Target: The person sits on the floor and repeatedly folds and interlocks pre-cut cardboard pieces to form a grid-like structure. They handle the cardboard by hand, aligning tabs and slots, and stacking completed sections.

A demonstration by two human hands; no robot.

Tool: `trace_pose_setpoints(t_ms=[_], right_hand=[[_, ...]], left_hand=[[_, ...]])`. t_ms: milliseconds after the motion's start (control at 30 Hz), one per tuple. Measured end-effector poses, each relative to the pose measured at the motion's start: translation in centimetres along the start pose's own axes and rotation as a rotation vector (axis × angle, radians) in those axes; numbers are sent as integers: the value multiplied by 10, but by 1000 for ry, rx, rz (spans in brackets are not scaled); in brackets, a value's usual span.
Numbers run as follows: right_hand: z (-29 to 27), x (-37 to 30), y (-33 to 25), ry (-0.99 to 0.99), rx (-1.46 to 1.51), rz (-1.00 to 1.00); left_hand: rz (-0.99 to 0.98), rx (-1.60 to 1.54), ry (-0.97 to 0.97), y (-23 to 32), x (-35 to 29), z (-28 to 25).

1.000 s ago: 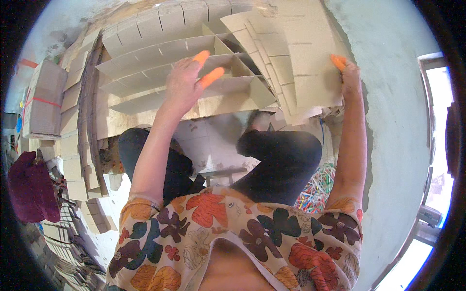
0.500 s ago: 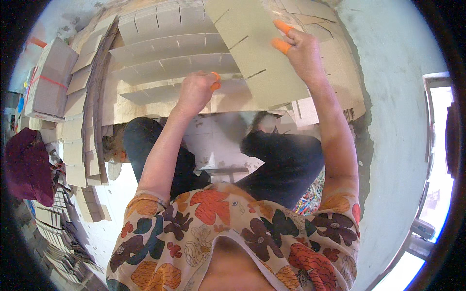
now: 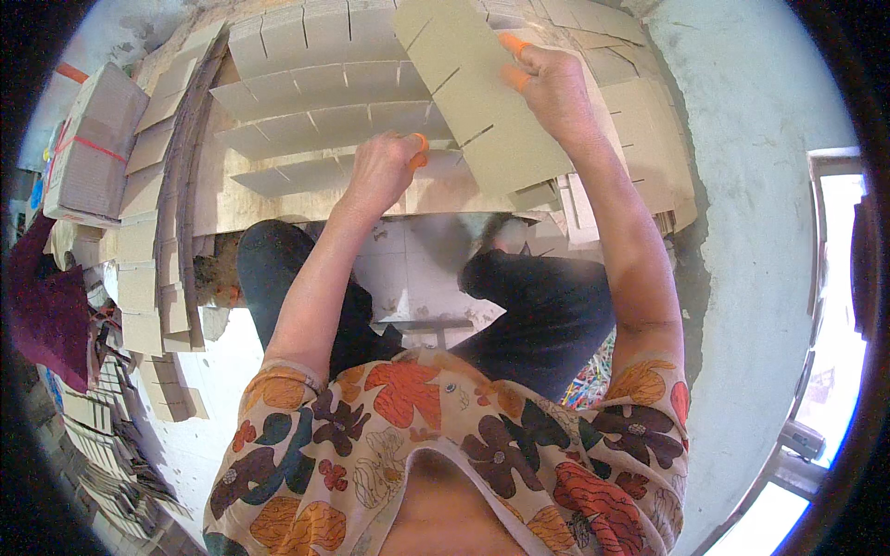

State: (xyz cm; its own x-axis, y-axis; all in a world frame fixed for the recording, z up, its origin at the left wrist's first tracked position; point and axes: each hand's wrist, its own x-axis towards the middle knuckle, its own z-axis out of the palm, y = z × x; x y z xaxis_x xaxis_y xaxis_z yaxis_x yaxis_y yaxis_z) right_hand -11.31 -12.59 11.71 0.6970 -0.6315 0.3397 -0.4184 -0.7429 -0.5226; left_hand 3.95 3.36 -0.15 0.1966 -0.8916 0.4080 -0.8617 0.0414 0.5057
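My right hand (image 3: 556,91), with orange covers on two fingertips, grips the right edge of a slotted cardboard strip (image 3: 468,102). The strip slants from far left to near right above the table, and short dark slots cut into its left edge. My left hand (image 3: 382,171) is closed, an orange cover showing at its fingertips. It is over the nearest of several upright cardboard strips (image 3: 297,174) standing in rows; what its fingers pinch is hidden. Behind these, a thicker row of slotted strips (image 3: 306,37) stands at the far side.
Overlapping stacks of cardboard pieces (image 3: 148,199) line the left side. A closed carton with a red band (image 3: 93,148) stands beyond them, above a dark red cloth (image 3: 46,315). More cardboard sheets (image 3: 644,139) lie at right, by the pale wall (image 3: 751,232).
My right hand has shifted left with the slotted strip, which now looks narrower and more tilted. My left hand has moved slightly right and stays closed.
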Motion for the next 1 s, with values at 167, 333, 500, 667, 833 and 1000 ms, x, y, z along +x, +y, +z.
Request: trace_pose_setpoints(t_ms=[167,333,500,667,833,1000], right_hand=[[-2,3,-6,-46,78,-50],[5,1,5,-150,-81,-27],[41,-3,11,-146,-51,-180],[78,-4,28,-224,-12,-160],[72,-2,-21,-552,-407,-65],[42,-14,-18,-337,-340,-82]], left_hand=[[3,2,10,-5,0,1],[-20,-7,-27,1,2,-4],[1,6,-24,-5,1,2],[-6,17,-46,-2,6,4],[-3,35,-31,-12,5,9],[-67,33,-69,1,8,2]])
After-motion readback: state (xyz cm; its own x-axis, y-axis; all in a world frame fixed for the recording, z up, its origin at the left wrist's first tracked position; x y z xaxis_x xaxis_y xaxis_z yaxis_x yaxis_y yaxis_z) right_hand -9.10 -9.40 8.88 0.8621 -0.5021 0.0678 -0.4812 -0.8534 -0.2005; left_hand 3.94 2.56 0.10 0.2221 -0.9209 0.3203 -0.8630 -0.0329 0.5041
